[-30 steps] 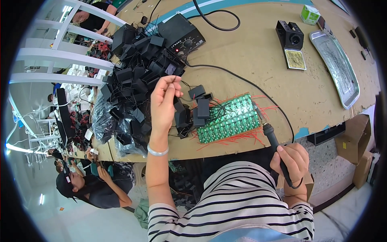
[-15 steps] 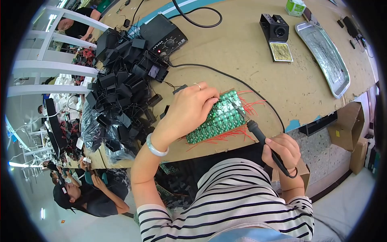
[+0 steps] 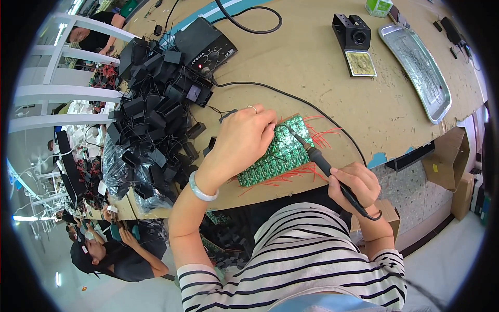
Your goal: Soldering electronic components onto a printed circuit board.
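A green circuit board panel (image 3: 283,151) with rows of small solder pads lies on the table before me, thin red wires (image 3: 325,136) sticking out from its far right and near edges. My left hand (image 3: 244,135) rests over the panel's left part, thumb and forefinger pinched at what looks like a thin black wire; the fingertips partly hide it. In my right hand (image 3: 358,184) is a black-handled soldering iron (image 3: 325,164), gripped like a pen. Its tip points to the upper left and is at the panel's pads, close to my left fingertips.
A heap of black plastic housings (image 3: 156,104) with leads fills the left, beside a black soldering station (image 3: 205,47). Its cord (image 3: 312,104) curves around the panel. Farther right stand an iron holder with sponge (image 3: 359,62) and a metal tray (image 3: 416,73). Other people work at left.
My right hand and the soldering iron have moved up and left, bringing the tip farther over the panel. My left hand has shifted slightly left, still pinched. The whole view has shifted a little.
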Demonstrator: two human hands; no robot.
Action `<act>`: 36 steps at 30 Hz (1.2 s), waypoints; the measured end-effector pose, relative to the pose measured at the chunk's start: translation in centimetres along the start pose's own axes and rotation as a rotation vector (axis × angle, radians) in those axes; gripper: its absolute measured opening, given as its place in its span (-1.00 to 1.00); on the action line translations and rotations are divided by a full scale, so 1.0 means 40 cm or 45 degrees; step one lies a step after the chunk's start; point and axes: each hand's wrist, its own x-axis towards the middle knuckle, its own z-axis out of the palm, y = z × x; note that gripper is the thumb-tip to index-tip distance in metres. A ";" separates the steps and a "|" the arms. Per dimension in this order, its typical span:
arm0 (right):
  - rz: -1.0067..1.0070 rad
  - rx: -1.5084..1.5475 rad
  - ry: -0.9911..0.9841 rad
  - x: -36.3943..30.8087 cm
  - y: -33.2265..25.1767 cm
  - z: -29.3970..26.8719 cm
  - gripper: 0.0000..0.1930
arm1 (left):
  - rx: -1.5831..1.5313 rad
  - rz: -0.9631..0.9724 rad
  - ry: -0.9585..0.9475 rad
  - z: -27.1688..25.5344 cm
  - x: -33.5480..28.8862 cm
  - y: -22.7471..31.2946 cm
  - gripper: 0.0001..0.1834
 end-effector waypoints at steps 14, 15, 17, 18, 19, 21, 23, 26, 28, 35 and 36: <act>-0.035 -0.082 -0.092 0.014 -0.018 -0.007 -0.77 | 0.136 0.033 -0.009 0.014 0.004 0.015 -0.94; -0.005 -0.056 -0.067 0.013 -0.018 -0.010 -0.77 | 0.136 0.032 -0.010 0.014 0.004 0.015 -0.94; 0.027 -0.029 -0.044 0.011 -0.019 -0.019 -0.78 | 0.143 0.038 -0.004 0.014 0.004 0.014 -0.94; 0.030 -0.040 -0.026 0.010 -0.023 -0.029 -0.78 | 0.143 0.038 -0.005 0.014 0.003 0.016 -0.94; 0.033 -0.051 -0.007 0.010 -0.026 -0.035 -0.79 | 0.155 0.044 -0.002 0.014 0.004 0.017 -0.93; 0.035 -0.052 0.015 0.013 -0.025 -0.038 -0.81 | 0.165 0.052 -0.001 0.015 0.005 0.017 -0.92; 0.039 -0.077 0.022 0.014 -0.024 -0.042 -0.81 | 0.155 0.046 -0.005 0.014 0.005 0.016 -0.91; 0.033 -0.067 0.002 0.011 -0.025 -0.048 -0.81 | 0.184 0.037 -0.027 0.016 0.005 0.014 -0.89; 0.040 -0.081 0.000 0.004 -0.029 -0.052 -0.81 | 0.193 0.041 -0.036 0.012 0.005 0.017 -0.89; 0.011 -0.083 0.011 -0.007 -0.020 -0.061 -0.72 | 0.245 0.057 -0.035 0.010 0.006 0.027 -0.88; 0.011 -0.084 0.014 -0.007 -0.020 -0.061 -0.72 | 0.246 0.058 -0.036 0.010 0.007 0.028 -0.88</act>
